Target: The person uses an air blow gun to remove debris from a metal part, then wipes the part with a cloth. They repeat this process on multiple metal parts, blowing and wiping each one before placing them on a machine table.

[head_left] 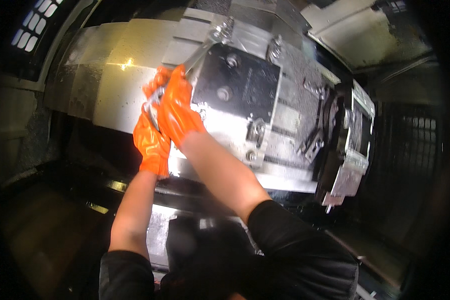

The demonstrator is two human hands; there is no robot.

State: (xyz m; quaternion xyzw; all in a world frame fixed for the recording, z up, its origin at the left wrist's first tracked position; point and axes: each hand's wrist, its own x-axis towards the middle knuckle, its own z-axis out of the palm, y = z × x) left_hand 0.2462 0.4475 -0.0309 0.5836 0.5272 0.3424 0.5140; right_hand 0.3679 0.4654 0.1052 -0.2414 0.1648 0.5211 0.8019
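Left hand: the orange-gloved left hand point(151, 139) is closed around a grey metal hand tool point(156, 96), at the lower side of the grip.
Right hand: the right hand point(177, 107), in a matching glove, is closed on the same tool, just beside and above the left; the gloves touch.
Metal tool: held between the gloves, left of the dark plate; mostly covered, so its exact kind cannot be told.
Dark plate: a squarish plate point(252, 85) with round recesses in its face lies just right of the gloves, its lower part bright with glare.
Clamps: a bolted clamp point(257, 131) stands at the plate's lower right, another clamp point(275, 48) at its upper right corner.
Bench: a slotted metal bench point(285, 148) carries the plate; grey chips point(305, 67) are scattered over its upper right part.
Cover panels: stepped metal panels point(120, 80) extend to the left, shiny and spotted.
Right end: a metal fixture point(354, 130) stands near the bench's edge.
Sleeves: black short sleeves point(300, 245) leave both forearms bare above the gloves.
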